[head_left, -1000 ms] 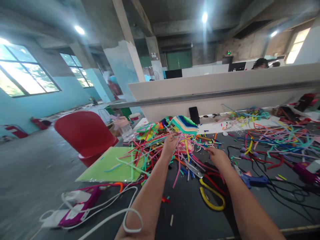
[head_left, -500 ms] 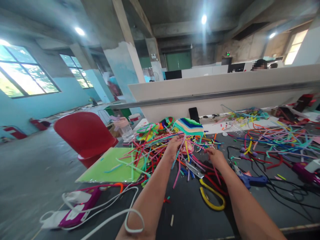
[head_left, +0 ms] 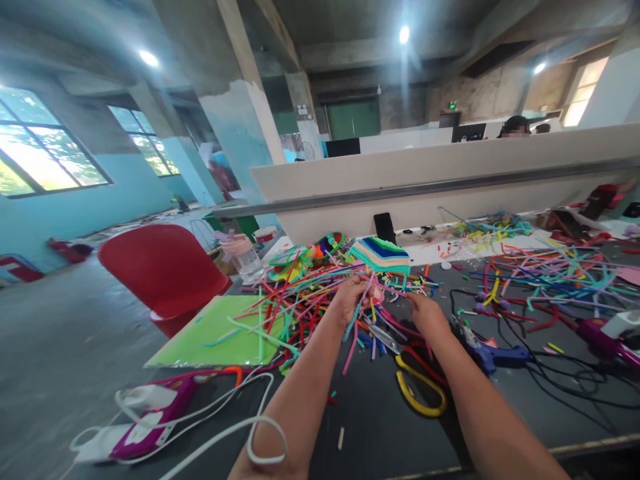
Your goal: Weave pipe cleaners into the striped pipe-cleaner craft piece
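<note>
A tangle of colourful pipe cleaners (head_left: 300,300) covers the middle of the dark table (head_left: 370,427). My left hand (head_left: 350,298) is closed around a small bunch of them, lifted a little off the heap. My right hand (head_left: 425,313) rests just to its right, fingers pinching pink strands at the edge of the heap. Yellow-handled scissors (head_left: 417,393) lie below my right wrist. A striped woven piece (head_left: 379,253) sits just behind both hands.
A green sheet (head_left: 215,330) lies at left, a purple glue gun with white cord (head_left: 145,427) near the front left edge, a blue glue gun (head_left: 493,353) at right. More pipe cleaners (head_left: 545,273) spread far right. A red chair (head_left: 160,273) stands left. A white partition (head_left: 440,180) backs the table.
My left hand has closed on a bunch of pipe cleaners and drawn it slightly toward me. My right hand has moved a little left toward it.
</note>
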Motion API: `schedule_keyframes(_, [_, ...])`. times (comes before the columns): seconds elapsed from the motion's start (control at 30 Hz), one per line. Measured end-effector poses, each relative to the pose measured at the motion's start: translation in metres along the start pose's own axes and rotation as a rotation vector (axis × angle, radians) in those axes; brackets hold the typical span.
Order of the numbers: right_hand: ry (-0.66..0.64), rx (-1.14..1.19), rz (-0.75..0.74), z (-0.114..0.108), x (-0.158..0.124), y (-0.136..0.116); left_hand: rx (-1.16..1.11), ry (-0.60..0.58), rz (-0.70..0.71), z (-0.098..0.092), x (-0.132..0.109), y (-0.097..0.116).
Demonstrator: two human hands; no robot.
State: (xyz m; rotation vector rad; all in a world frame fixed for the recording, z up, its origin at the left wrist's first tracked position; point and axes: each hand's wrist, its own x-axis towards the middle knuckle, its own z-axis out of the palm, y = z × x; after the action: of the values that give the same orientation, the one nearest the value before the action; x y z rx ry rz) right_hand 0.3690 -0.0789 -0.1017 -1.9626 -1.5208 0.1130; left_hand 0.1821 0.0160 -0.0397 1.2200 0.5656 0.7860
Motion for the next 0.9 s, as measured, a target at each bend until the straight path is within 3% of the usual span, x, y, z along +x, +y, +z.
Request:
schedule_keyframes(0.13, [-0.027,-0.02,0.025,-0.001,-0.004,-0.006,0.001,-0.008,-0.004,0.002,0.001,-0.003])
schedule_keyframes(0.3, [-0.157,0.115,-0.033,0.0,-0.015,-0.024,0.006,0.029,0.031,0.0,0.004,-0.006])
schedule_keyframes(0.43, [-0.198,0.031,-0.048,-0.005,-0.023,-0.036,0.07,0.07,0.026,-0.002,0.005,-0.008])
schedule_keyframes(0.57, [0.124,-0.06,-0.027,-0.019,-0.025,-0.04,0.23,0.077,0.047,-0.002,0.002,-0.012])
schedule_keyframes(0.67, [0.336,0.02,-0.155,-0.027,-0.025,-0.041,0.34,0.029,0.034,0.008,-0.003,-0.012])
schedule_keyframes(0.77, [0.395,0.072,-0.246,-0.035,-0.026,-0.044,0.384,-0.042,-0.004,0.027,-0.009,-0.011])
schedule_keyframes(0.9, [0.448,0.038,-0.223,-0.051,-0.03,-0.053,0.448,-0.152,0.007,0.051,-0.018,-0.008])
